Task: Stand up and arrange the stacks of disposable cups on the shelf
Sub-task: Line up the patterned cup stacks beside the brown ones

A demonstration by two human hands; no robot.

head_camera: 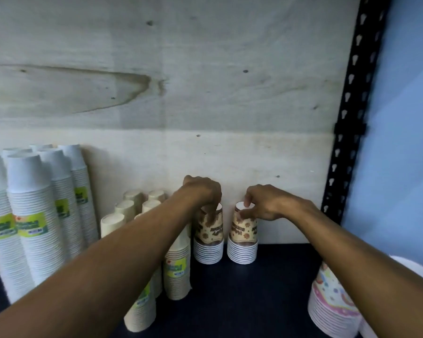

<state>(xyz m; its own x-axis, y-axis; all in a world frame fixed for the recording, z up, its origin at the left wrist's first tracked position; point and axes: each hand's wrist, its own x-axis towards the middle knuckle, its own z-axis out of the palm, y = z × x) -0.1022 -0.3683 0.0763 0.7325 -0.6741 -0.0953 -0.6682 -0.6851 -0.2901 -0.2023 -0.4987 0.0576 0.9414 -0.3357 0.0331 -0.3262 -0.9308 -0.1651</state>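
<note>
On the dark shelf point(266, 289), two short brown-printed cup stacks stand upright side by side against the back board. The left hand point(203, 191) grips the left stack point(209, 240) from above with curled fingers; the right hand point(266, 203) pinches the top of the right stack point(242, 240).

On the dark shelf point(266, 289), two short upside-down stacks of brown-patterned paper cups stand side by side against the pale plywood back panel point(156, 93), close but apart: the left patterned stack point(209, 242) and the right patterned stack point(242, 242). The left hand point(203, 191) rests on top of the left one, the right hand point(266, 203) on the right one. Left of them stand beige paper cup stacks point(176, 269), and farther left, tall white paper cup stacks point(32, 215). At the near right sits a pastel-patterned cup stack point(327, 306), before the black perforated metal upright point(352, 106).
</note>
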